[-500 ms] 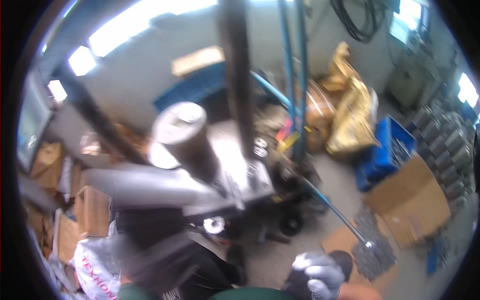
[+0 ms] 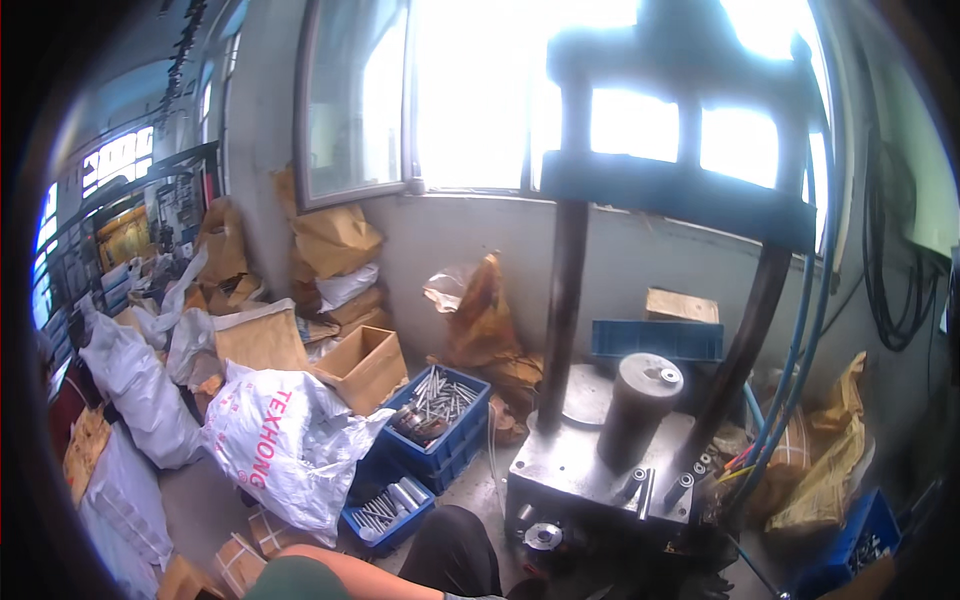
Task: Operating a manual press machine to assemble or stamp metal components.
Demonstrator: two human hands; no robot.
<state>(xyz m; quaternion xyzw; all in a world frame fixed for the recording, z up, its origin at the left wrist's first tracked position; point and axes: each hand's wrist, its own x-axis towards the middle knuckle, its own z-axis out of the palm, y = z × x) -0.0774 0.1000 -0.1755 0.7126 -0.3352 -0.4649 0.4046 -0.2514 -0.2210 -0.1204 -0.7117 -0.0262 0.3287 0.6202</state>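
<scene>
My left forearm, below a green sleeve, reaches rightward along the lower edge, across my dark-clad knee. Only a sliver of grey glove shows at its end; the left hand's fingers are cut off by the frame. My right hand is out of view. Ahead to the right stands a press with two dark columns and a heavy crosshead. On its steel bed a thick metal cylinder stands upright beside a round plate. Short bolts or pins stand at the bed's front.
Left of the press, a blue crate holds metal rods; a smaller blue bin holds rods and cylinders. White sacks and cardboard boxes crowd the left. Blue hoses hang at the press's right, near another blue crate.
My view has swung left and up, bringing the window, sacks and rod crates into sight. My grey-gloved right hand, seen at the lower right before, has left the picture.
</scene>
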